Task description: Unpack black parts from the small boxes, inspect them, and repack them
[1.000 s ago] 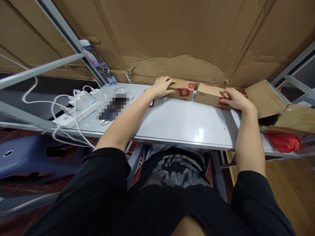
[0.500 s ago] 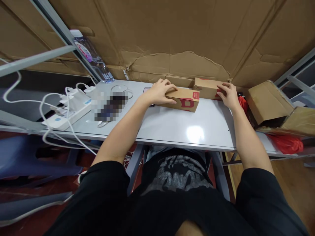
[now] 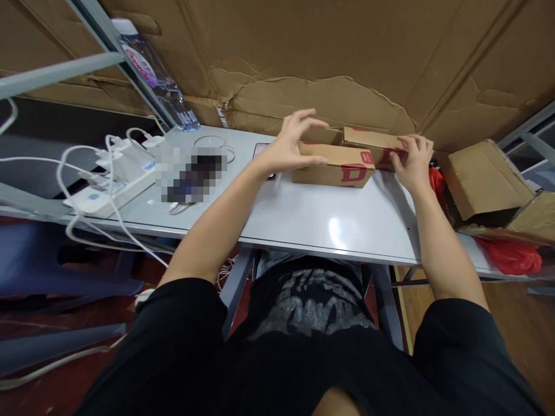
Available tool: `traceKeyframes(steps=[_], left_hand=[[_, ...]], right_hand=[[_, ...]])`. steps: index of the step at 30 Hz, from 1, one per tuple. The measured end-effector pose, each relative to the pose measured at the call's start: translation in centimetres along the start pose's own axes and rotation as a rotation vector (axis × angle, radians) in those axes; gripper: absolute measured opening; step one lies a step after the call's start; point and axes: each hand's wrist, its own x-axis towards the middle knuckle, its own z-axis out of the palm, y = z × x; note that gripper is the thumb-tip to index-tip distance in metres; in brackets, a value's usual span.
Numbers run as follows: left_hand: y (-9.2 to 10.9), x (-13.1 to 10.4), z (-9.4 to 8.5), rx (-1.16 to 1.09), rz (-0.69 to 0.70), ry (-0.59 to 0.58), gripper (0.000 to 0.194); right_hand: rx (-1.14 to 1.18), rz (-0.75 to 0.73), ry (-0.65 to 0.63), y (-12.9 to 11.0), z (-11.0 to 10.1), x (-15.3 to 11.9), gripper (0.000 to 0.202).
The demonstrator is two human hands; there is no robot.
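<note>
Two long brown cardboard boxes with red print lie on the white table. My left hand [image 3: 295, 141] is at the left end of the front box [image 3: 325, 174]; its fingers are spread and lifted, with the thumb along the near side. Behind and to the right is the back box [image 3: 368, 140]. My right hand [image 3: 415, 163] grips that box's right end, fingers over the top and thumb on the near face. A phone [image 3: 262, 150] lies partly hidden behind my left wrist.
A power strip [image 3: 108, 199] with white cables and a water bottle [image 3: 160, 84] stand at the left. An open cardboard box [image 3: 485, 179] and a red plastic bag [image 3: 511, 256] are at the right. A cardboard wall [image 3: 303, 52] backs the table [image 3: 295, 214].
The front box has shifted right and now lies straighter, closer alongside the back box. My left hand's fingers have opened and lifted from it. My right hand stays at the back box's end.
</note>
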Motion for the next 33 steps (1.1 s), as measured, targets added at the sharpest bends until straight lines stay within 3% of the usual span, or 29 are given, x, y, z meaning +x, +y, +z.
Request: traceKeyframes(steps=[3, 5, 12, 17, 24, 33], left_hand=[[-1.9, -0.4, -2.0, -0.028, -0.103, -0.057, 0.122], [-2.7, -0.6, -2.0, -0.044, -0.188, -0.117, 0.115], [-2.4, -0.6, 1.9, -0.108, -0.157, -0.042, 0.096], [-2.6, -0.3, 4.0, -0.085, -0.114, 0.017, 0.104], [-4.5, 0.2, 5.3, -0.266, -0.107, 0.086, 0.118], [-6.0, 0.4, 5.6, -0.278, -0.103, 0.108, 0.118]], right_hand=[[0.062, 0.007, 0.006, -1.9, -1.1, -0.7, 0.046], [0.125, 0.015, -0.031, -3.5, -1.4, -1.1, 0.044], [0.209, -0.063, -0.087, -7.2, -1.4, -1.8, 0.043], [0.348, 0.044, -0.063, -6.8, -1.4, -2.0, 0.048], [0.742, 0.322, 0.087, -4.8, 1.0, -1.0, 0.043], [1.166, 0.678, 0.011, -4.3, 0.1, -0.9, 0.020]])
